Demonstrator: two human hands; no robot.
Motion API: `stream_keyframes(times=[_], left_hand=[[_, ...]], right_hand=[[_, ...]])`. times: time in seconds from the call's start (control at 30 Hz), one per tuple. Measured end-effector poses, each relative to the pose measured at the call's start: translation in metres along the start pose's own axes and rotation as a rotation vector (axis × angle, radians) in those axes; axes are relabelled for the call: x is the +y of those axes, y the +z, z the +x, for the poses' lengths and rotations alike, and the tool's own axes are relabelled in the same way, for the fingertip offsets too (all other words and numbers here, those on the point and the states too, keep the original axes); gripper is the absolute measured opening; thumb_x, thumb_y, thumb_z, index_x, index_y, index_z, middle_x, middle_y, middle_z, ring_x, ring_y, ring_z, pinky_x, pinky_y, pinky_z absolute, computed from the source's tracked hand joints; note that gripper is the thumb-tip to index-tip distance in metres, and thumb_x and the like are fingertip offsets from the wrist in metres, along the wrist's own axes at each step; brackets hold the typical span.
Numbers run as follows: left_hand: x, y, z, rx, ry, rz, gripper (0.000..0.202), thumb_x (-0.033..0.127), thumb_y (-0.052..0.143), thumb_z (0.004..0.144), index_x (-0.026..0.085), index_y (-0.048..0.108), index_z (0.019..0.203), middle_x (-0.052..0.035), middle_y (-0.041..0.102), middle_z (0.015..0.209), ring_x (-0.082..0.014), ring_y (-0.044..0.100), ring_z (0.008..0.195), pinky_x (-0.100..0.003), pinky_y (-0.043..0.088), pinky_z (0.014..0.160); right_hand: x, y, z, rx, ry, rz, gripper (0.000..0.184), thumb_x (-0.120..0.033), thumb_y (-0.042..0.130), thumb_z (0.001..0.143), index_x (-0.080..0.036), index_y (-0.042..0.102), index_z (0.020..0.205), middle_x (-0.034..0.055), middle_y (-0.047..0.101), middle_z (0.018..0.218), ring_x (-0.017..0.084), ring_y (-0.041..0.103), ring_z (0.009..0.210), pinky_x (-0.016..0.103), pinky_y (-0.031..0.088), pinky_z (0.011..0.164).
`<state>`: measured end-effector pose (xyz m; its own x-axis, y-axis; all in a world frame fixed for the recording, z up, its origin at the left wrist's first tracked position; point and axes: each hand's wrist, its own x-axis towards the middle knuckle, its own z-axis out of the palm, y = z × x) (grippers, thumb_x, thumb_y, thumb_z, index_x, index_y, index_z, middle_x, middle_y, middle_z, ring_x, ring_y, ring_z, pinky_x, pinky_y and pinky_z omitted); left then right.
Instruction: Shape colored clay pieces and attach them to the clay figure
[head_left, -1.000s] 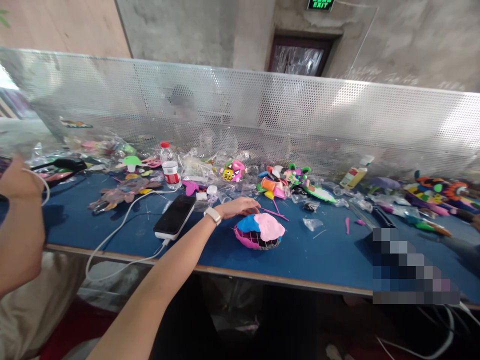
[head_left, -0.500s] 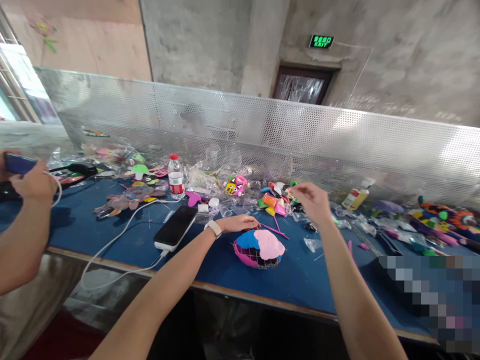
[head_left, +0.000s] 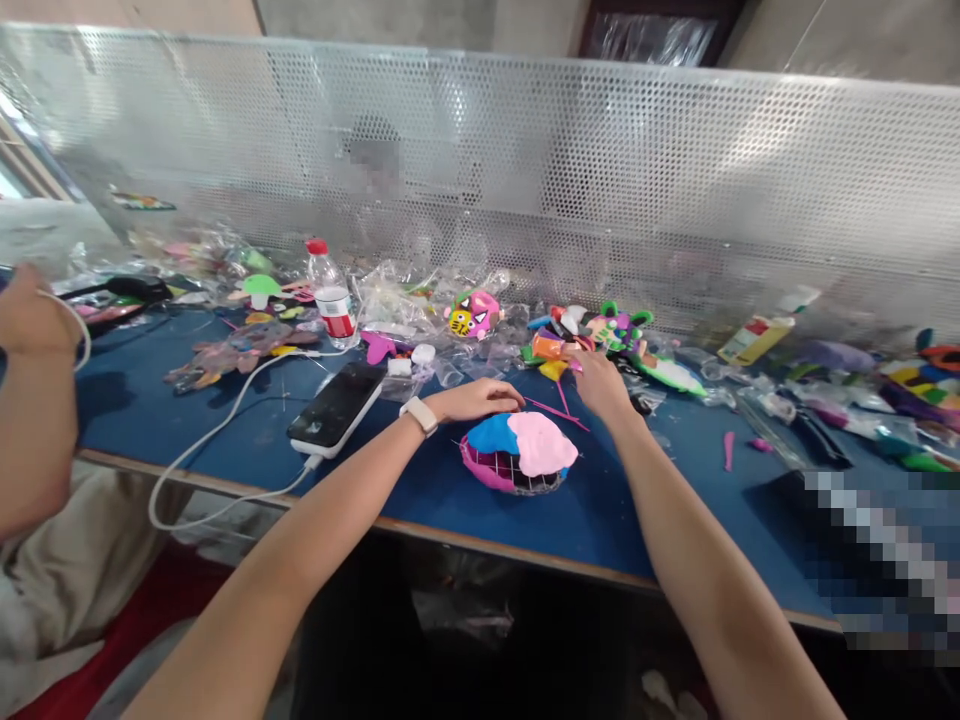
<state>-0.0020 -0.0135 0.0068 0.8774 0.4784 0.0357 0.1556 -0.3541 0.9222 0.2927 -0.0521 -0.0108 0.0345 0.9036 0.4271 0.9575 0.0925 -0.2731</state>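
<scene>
My left hand (head_left: 476, 399) lies flat on the blue table (head_left: 420, 480), fingers stretched out, right behind a wire-frame form (head_left: 517, 455) covered in pink, blue and magenta clay. A pale watch sits on that wrist. My right hand (head_left: 600, 381) reaches past the form to a pile of small coloured clay pieces (head_left: 559, 345); its fingers are curled at the pile and what they hold, if anything, is hidden. A thin pink stick (head_left: 551, 408) lies between the two hands.
A phone on a power bank (head_left: 337, 406) with a white cable lies left of my hand. A water bottle (head_left: 330, 296), plastic bags, clay figures (head_left: 471, 313) and a glue bottle (head_left: 757, 335) crowd the perforated metal screen. Another person's arm (head_left: 34, 390) is at far left.
My right hand came down from mid-air onto the pile of coloured pieces. The camera tipped downward. My left hand stayed put. The other person's hand at left lowered.
</scene>
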Motion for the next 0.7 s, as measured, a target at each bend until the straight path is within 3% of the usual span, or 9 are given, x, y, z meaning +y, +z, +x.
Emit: stream_keyframes(times=[0.13, 0.2, 0.27, 0.37, 0.53, 0.7], left_hand=[[-0.005, 0.004, -0.004, 0.148, -0.068, -0.176, 0.039, 0.050, 0.068, 0.094, 0.017, 0.071, 0.113, -0.0124, 0.075, 0.109, -0.0225, 0.072, 0.095, -0.038, 0.057, 0.086], [-0.008, 0.005, -0.003, 0.239, -0.061, -0.222, 0.039, 0.051, 0.066, 0.095, 0.016, 0.069, 0.110, -0.0107, 0.075, 0.103, -0.0209, 0.073, 0.088, -0.036, 0.059, 0.080], [-0.009, 0.005, -0.001, 0.365, 0.003, -0.158, 0.038, 0.051, 0.066, 0.095, 0.016, 0.066, 0.109, -0.0085, 0.074, 0.098, -0.0193, 0.073, 0.079, -0.036, 0.060, 0.075], [-0.005, 0.005, 0.000, 0.506, 0.153, 0.069, 0.036, 0.049, 0.066, 0.095, 0.017, 0.065, 0.111, -0.0082, 0.075, 0.102, -0.0186, 0.073, 0.076, -0.037, 0.060, 0.078], [0.004, 0.006, -0.003, 0.507, 0.267, 0.187, 0.037, 0.046, 0.069, 0.093, 0.017, 0.066, 0.116, -0.0108, 0.076, 0.109, -0.0230, 0.074, 0.096, -0.036, 0.060, 0.085], [0.001, 0.008, -0.001, 0.527, 0.299, 0.155, 0.036, 0.049, 0.072, 0.091, 0.017, 0.065, 0.104, -0.0084, 0.075, 0.102, -0.0197, 0.073, 0.088, -0.034, 0.060, 0.082]], right_hand=[[-0.017, -0.011, 0.000, 0.255, 0.028, 0.339, 0.040, -0.026, 0.057, 0.094, -0.020, 0.068, 0.132, 0.0148, 0.073, 0.130, 0.033, 0.068, 0.121, 0.050, 0.051, 0.109], [-0.030, -0.012, 0.001, 0.335, 0.075, 0.568, 0.044, -0.039, 0.069, 0.090, -0.018, 0.070, 0.128, 0.0138, 0.077, 0.117, 0.031, 0.073, 0.106, 0.047, 0.058, 0.098], [-0.044, -0.010, 0.001, 0.294, 0.101, 0.784, 0.047, -0.050, 0.077, 0.083, -0.018, 0.073, 0.118, 0.0115, 0.078, 0.103, 0.028, 0.075, 0.091, 0.043, 0.062, 0.086], [-0.062, -0.003, 0.000, 0.135, 0.087, 0.991, 0.050, -0.059, 0.084, 0.075, -0.020, 0.075, 0.104, 0.0072, 0.078, 0.088, 0.024, 0.073, 0.078, 0.038, 0.063, 0.073], [-0.079, 0.004, -0.007, -0.021, 0.031, 1.157, 0.052, -0.060, 0.091, 0.068, -0.022, 0.069, 0.098, 0.0043, 0.077, 0.088, 0.021, 0.071, 0.073, 0.037, 0.064, 0.067], [-0.082, 0.005, -0.009, -0.053, -0.026, 1.179, 0.051, -0.057, 0.092, 0.069, -0.025, 0.066, 0.097, 0.0031, 0.076, 0.092, 0.022, 0.073, 0.080, 0.039, 0.066, 0.077]])
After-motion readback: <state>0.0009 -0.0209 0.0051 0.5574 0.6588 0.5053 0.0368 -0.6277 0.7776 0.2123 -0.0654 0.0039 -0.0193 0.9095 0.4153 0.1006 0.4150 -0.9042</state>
